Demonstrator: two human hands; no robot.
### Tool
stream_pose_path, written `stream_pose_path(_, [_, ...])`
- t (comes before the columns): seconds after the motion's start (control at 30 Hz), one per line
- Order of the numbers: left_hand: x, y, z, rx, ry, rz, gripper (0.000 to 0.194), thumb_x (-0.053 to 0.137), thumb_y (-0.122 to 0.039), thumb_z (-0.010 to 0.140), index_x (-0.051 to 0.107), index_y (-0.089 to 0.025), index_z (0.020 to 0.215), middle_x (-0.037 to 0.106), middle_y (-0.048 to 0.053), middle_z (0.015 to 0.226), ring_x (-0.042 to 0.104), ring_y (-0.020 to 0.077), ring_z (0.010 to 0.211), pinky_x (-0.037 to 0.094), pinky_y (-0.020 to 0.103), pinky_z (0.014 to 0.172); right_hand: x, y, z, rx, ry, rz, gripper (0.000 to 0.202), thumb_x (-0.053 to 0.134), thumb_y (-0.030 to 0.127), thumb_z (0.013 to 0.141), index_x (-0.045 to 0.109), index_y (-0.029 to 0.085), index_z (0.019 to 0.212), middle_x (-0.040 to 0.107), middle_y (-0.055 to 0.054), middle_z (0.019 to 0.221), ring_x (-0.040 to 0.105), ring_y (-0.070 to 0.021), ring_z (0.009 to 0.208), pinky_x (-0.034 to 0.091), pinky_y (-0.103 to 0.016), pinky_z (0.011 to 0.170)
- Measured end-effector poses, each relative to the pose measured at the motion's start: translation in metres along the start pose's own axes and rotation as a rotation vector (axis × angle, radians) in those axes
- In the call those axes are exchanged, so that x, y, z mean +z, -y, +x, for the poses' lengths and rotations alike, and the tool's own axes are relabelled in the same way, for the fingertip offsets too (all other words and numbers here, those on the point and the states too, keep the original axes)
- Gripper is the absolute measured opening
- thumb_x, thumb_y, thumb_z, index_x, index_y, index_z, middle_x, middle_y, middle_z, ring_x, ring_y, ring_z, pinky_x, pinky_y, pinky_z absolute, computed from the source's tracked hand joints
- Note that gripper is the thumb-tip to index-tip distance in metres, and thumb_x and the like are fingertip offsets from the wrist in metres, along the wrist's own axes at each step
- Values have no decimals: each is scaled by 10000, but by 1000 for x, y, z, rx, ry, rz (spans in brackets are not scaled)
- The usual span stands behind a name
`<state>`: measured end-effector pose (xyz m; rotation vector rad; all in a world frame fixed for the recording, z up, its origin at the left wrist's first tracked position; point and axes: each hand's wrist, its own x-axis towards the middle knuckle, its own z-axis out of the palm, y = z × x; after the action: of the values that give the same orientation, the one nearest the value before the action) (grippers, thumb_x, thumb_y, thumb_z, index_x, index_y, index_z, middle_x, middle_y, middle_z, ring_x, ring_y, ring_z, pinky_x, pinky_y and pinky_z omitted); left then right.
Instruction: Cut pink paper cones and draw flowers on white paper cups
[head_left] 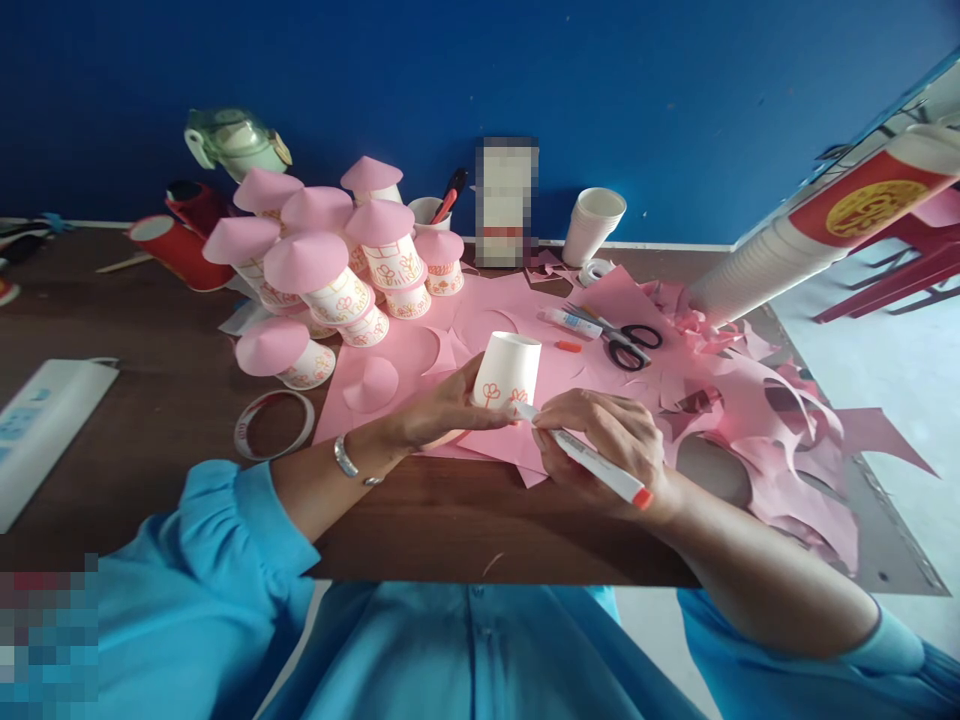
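My left hand [448, 405] is wrapped round an upside-down white paper cup [508, 362] that has orange-red flowers drawn on its side. In my right hand [607, 440] is a white marker [592, 465] with a red end, its tip at the flowers low on the cup. The marker's small orange cap [568, 347] lies on pink paper [480, 315] just beyond the cup. At the left stand several finished-looking cups with pink paper cone tops [306, 262], some stacked, with drawn flowers. One cone-topped cup [307, 362] lies on its side.
Scissors [634, 350] and a glue stick [574, 323] lie behind my right hand. Pink scraps [780, 430] cover the right side. A long stack of paper cups [780, 260] leans there. A tape roll [274, 424] lies left; upright cups [592, 228] stand by the wall.
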<state>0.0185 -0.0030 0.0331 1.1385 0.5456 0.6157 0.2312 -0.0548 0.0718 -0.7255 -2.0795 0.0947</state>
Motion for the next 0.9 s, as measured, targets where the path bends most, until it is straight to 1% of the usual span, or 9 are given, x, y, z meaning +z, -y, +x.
stream_pose_path(0.17, [0,1,0,-5,-9,-24,562,857,-293,821,610,-240,1322,666,77,1189,640,265,1104,532,436,955,-2,0,1,-6,20,16,160,624,48,935,602,197,986,734,-10,742,726,-152,629,577,-266,573])
stream_pose_path(0.3, [-2,4,1,-6,-5,-39,587,865,-275,810,616,-248,1340,672,84,1232,646,279,1138,525,455,990,-3,0,1,-9,29,24,168,613,43,934,600,202,987,728,-2,730,718,-148,620,574,-265,570])
stream_pose_path(0.43, [-5,4,0,2,18,-67,590,851,-252,819,613,-246,1359,675,88,1227,647,278,1144,520,462,1015,-2,0,1,-9,18,25,162,620,31,920,600,187,960,719,-9,708,710,-150,604,562,-265,563])
stream_pose_path(0.6, [-7,5,0,17,28,-71,537,850,-261,819,644,-241,1314,662,82,1212,631,274,1140,517,459,1020,-2,0,2,-9,14,14,156,618,31,919,598,184,943,711,-6,696,694,-144,590,543,-260,554])
stream_pose_path(0.8, [-5,4,0,19,18,-83,492,836,-226,830,639,-205,1281,634,60,1134,608,231,1067,506,460,1019,-2,-1,0,2,13,11,137,620,54,931,599,189,948,709,-2,703,693,-144,594,541,-263,557])
stream_pose_path(0.9, [-5,4,-1,24,0,-64,429,847,-278,821,670,-207,1206,636,58,1135,606,233,1071,503,462,1036,-1,-1,-1,3,8,7,141,622,52,928,601,190,946,709,0,701,694,-145,593,543,-263,559])
